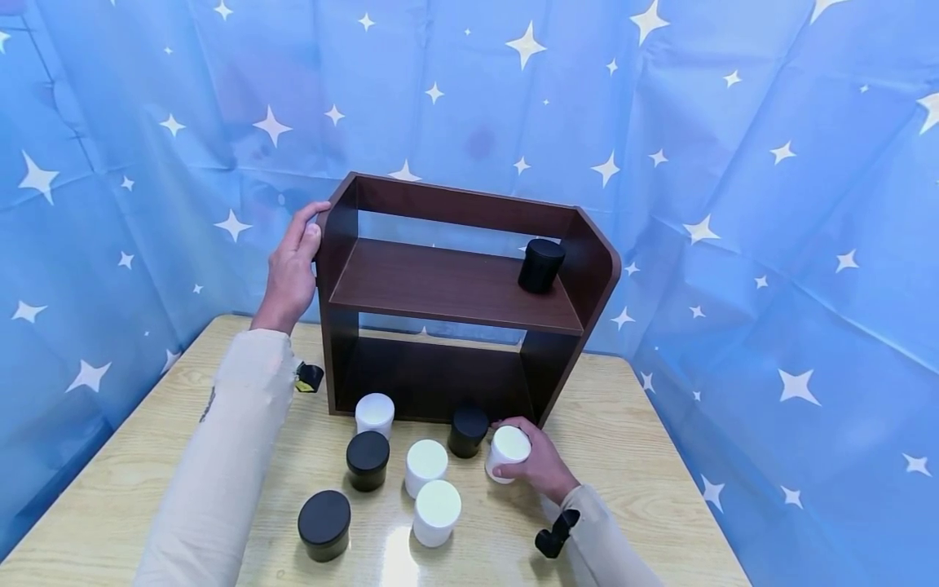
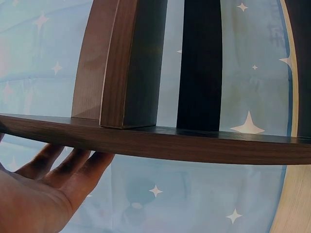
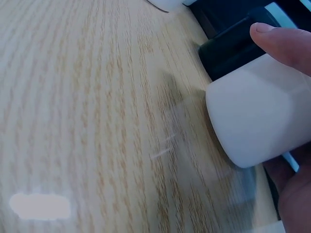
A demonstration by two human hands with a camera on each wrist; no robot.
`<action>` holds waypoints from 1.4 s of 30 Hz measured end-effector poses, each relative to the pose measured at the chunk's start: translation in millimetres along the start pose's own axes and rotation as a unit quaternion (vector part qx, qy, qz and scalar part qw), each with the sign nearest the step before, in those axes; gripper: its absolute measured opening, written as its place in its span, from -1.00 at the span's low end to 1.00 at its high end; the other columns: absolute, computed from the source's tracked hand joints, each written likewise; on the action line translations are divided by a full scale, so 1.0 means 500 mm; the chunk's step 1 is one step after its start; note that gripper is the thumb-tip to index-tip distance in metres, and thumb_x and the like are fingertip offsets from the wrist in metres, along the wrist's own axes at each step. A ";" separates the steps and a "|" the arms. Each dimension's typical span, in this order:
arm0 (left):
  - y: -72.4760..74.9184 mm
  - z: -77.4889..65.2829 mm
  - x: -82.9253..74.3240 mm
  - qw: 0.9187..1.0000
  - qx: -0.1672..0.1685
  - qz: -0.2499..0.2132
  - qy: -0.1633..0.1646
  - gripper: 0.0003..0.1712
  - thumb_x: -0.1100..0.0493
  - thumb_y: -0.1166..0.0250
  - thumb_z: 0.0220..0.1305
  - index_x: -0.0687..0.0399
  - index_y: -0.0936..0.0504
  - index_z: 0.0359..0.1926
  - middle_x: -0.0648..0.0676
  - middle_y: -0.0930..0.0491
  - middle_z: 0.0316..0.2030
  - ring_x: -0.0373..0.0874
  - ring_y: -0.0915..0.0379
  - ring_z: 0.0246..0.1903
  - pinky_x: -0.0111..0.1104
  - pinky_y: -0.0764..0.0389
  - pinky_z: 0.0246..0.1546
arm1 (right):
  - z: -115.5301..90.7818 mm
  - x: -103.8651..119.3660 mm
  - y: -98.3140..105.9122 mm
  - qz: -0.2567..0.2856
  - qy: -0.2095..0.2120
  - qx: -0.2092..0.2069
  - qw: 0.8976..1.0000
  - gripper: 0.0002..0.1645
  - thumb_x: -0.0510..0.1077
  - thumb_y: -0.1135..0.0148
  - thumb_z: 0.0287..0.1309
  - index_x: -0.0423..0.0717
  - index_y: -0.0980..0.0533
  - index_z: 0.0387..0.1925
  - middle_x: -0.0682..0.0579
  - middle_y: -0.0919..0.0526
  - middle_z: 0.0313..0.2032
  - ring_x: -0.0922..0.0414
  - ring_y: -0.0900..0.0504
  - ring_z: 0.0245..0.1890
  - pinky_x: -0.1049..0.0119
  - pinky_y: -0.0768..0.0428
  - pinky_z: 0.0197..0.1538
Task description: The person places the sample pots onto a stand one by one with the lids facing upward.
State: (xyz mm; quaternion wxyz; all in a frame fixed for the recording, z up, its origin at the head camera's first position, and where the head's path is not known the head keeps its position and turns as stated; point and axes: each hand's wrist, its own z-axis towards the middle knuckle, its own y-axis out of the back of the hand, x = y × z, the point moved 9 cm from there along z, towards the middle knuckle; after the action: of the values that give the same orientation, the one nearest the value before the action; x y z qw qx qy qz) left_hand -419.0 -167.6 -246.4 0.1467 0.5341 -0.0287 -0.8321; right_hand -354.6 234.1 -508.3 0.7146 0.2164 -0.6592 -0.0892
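A dark brown two-tier shelf (image 1: pixel 455 281) stands on the table. My left hand (image 1: pixel 292 273) rests against the outside of its left side panel; in the left wrist view the fingers (image 2: pixel 90 177) press that panel with their tips, fairly straight. Low at the shelf's front right corner, my right hand (image 1: pixel 544 463) grips a white lidded jar (image 1: pixel 508 452). The right wrist view shows the thumb (image 3: pixel 282 43) along the white jar's side, the jar's base close over the tabletop. Just beside it is a black jar (image 1: pixel 468 432).
Another black jar (image 1: pixel 541 267) sits on the upper shelf board, at its right end. Several white and black jars, including a front white jar (image 1: pixel 436 514) and a front black jar (image 1: pixel 324 526), stand on the wooden table (image 1: pixel 631 497). Behind hangs a blue starred curtain (image 1: pixel 469 98).
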 end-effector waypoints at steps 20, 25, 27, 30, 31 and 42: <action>0.002 -0.003 0.001 1.000 -0.003 0.001 -0.006 -0.50 -0.23 0.27 0.59 -0.59 -0.22 0.45 0.10 -0.30 0.42 0.08 -0.24 0.33 0.20 -0.25 0.40 | -0.008 0.013 -0.002 -0.018 0.006 0.020 1.000 -0.21 -0.26 -0.68 -0.27 -0.14 -0.50 0.09 -0.11 -0.63 0.21 -0.07 -0.52 0.25 0.07 -0.40 0.29; 0.003 -0.003 0.002 1.000 -0.004 0.001 -0.009 -0.50 -0.23 0.27 0.59 -0.59 -0.22 0.45 0.10 -0.30 0.42 0.08 -0.24 0.34 0.21 -0.23 0.40 | -0.008 0.016 0.003 -0.015 0.011 0.017 1.000 -0.21 -0.29 -0.68 -0.29 -0.11 -0.51 0.08 -0.08 -0.64 0.20 -0.07 -0.52 0.25 0.15 -0.41 0.28; 0.003 -0.002 0.003 1.000 -0.005 0.001 -0.009 -0.50 -0.22 0.27 0.59 -0.58 -0.22 0.46 0.10 -0.31 0.42 0.08 -0.23 0.34 0.21 -0.23 0.41 | -0.009 0.019 0.004 -0.017 0.014 0.017 1.000 -0.22 -0.29 -0.68 -0.29 -0.09 -0.52 0.07 -0.08 -0.64 0.20 -0.08 -0.52 0.26 0.19 -0.43 0.26; 0.003 0.000 0.004 1.000 -0.004 0.001 -0.005 -0.50 -0.21 0.27 0.60 -0.57 -0.21 0.46 0.10 -0.30 0.42 0.08 -0.22 0.35 0.20 -0.22 0.41 | -0.011 0.023 0.006 -0.021 0.019 0.019 0.999 -0.22 -0.27 -0.68 -0.29 -0.08 -0.52 0.07 -0.08 -0.64 0.20 -0.08 -0.51 0.27 0.20 -0.43 0.26; 0.004 0.000 0.004 1.000 -0.005 0.001 -0.005 -0.50 -0.20 0.27 0.60 -0.57 -0.21 0.46 0.10 -0.30 0.42 0.08 -0.22 0.35 0.20 -0.22 0.41 | -0.011 0.024 0.006 -0.022 0.022 0.019 0.999 -0.22 -0.27 -0.68 -0.29 -0.09 -0.52 0.07 -0.09 -0.64 0.20 -0.09 -0.51 0.27 0.19 -0.43 0.26; 0.002 0.004 0.006 1.000 -0.003 0.002 -0.001 -0.50 -0.19 0.27 0.61 -0.54 -0.20 0.47 0.12 -0.31 0.42 0.09 -0.23 0.35 0.18 -0.23 0.41 | -0.016 0.026 0.008 -0.024 0.017 0.021 0.999 -0.21 -0.25 -0.68 -0.29 -0.13 -0.52 0.08 -0.10 -0.64 0.20 -0.07 -0.52 0.24 0.08 -0.41 0.27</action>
State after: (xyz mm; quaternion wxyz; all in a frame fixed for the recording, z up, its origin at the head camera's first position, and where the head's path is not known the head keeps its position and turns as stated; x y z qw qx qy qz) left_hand -421.8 -169.5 -248.0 0.1501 0.5328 -0.0280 -0.8324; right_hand -346.1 233.7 -495.1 0.7189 0.2481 -0.6433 -0.0885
